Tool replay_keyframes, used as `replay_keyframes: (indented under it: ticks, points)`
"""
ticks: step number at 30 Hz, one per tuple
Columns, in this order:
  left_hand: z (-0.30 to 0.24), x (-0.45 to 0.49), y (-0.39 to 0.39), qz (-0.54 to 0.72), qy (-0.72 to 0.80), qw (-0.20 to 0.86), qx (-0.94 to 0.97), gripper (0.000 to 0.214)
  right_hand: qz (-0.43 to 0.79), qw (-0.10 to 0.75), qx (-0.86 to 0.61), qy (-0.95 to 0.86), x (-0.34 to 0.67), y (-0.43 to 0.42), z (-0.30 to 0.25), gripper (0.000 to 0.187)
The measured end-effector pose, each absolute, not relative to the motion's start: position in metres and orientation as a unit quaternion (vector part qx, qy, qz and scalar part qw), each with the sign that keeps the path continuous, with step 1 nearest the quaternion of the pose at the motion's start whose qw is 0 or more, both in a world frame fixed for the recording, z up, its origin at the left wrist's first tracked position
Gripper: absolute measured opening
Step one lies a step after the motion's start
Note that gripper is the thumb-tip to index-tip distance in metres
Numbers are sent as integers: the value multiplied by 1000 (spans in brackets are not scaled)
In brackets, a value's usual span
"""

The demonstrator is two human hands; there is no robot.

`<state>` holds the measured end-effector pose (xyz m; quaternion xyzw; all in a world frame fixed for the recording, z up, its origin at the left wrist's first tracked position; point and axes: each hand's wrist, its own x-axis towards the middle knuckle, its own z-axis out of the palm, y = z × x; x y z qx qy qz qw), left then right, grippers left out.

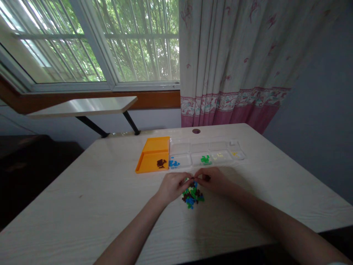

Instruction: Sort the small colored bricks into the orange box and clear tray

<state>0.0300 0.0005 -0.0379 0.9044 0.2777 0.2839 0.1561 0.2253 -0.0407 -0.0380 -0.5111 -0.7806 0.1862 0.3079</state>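
Note:
My left hand and my right hand meet fingertip to fingertip, both pinched closed on a tiny dark brown plastic piece. More brown shows inside the curled fingers of my right hand. Just below the fingertips lies a loose pile of small plastic pieces, mixed brown, green, blue and a little yellow. Beyond my hands, an open orange box holds brown pieces in its near half. Clear compartment trays beside it hold blue pieces, green pieces and yellow pieces.
The pale wooden table has a round brown cable hole near its far edge. A raised shelf on black legs stands at the back left. Behind are a barred window and a floral curtain.

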Motion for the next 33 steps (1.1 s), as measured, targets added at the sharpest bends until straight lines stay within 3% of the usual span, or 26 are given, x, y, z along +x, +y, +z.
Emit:
replay_keyframes:
  ticks: [4,11,20,26,33]
  points:
    - [-37,26,2,306,299,139,893,17,189,277,-506,-795,228,-45,-30,16]
    - [-38,18,9,450,389,49,802,21,247,103,-446,-854,234,-58,-11,17]
    - [-37,17,8,498,401,8,769,19,245,83,-443,-858,233,-58,-13,17]
    - [-35,14,11,464,442,13,767,25,238,67,-459,-854,232,-58,-9,18]
    - [-23,1,24,310,646,-53,696,30,240,74,-451,-857,234,-58,-10,13]
